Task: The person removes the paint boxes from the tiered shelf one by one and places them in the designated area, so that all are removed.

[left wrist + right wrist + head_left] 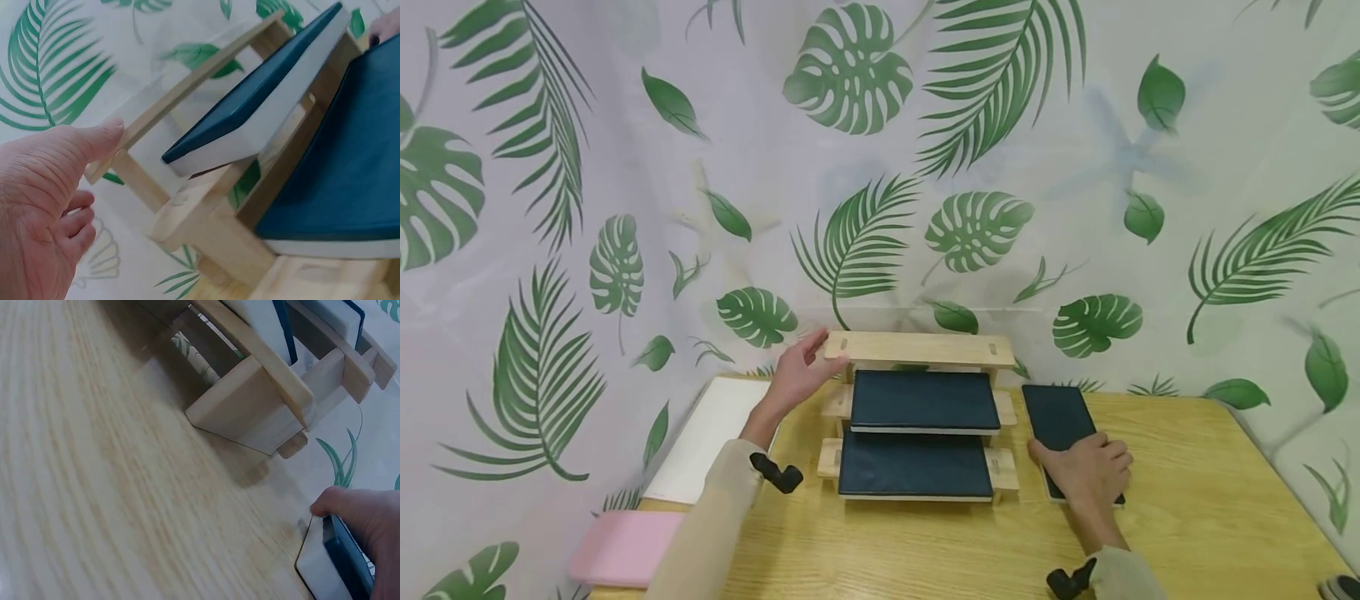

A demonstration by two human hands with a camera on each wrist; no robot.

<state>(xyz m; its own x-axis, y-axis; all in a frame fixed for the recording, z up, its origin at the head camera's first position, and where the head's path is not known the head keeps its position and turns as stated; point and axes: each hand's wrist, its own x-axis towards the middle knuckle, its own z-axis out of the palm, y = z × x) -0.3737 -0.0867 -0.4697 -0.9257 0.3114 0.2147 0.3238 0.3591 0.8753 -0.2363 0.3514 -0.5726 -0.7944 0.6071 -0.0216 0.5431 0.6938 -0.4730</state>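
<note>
The left hand (797, 375) rests open-fingered against the left end of the tiered pale wooden rack (921, 348) at the desk's (1187, 500) back edge; two dark teal notebooks (922, 401) fill its lower steps. The right hand (1086, 471) covers and grips a third dark teal notebook (1056, 414) flat beside the rack, its near end hidden

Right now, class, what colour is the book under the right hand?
Dark teal book, clearest in the head view.

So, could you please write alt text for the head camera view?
A person's left hand touches the top tier of a stepped wooden rack holding two dark notebooks, while the right hand rests on a third dark notebook lying beside it on the wooden table.
</note>
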